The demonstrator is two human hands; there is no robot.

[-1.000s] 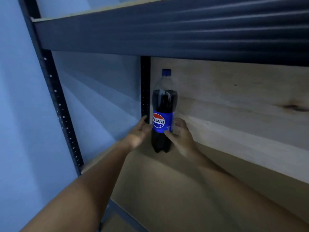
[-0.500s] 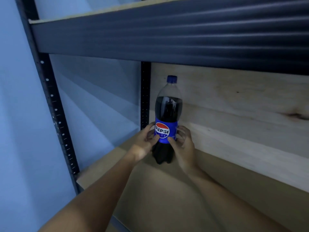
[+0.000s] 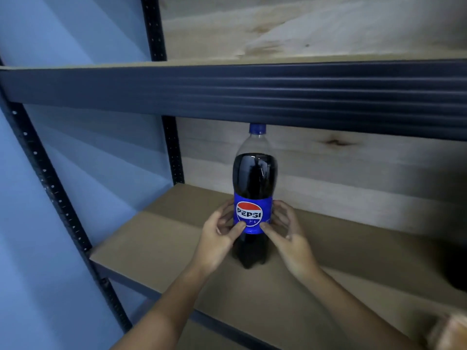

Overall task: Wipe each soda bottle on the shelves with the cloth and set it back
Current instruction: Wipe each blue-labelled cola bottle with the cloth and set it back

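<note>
Upright on shelf [image 3: 156,238]: soda bottle [image 3: 254,198], left hand [image 3: 217,238] and right hand [image 3: 290,238] both gripping its label.

Blue wall [image 3: 38,46] on the left, lit w/ slanted bands of light. Black perforated upright [image 3: 53,188] runs diagonally at front left; second black upright [image 3: 173,150] at back, against pale wood backing panel [image 3: 353,168] w/ a dark knot. Dark ribbed metal beam [image 3: 252,94] spans the frame under the upper board. Dark rounded obj [image 3: 456,269] at right edge, can't tell what. Blurry tan thing [image 3: 449,332] in bottom right corner.
</note>
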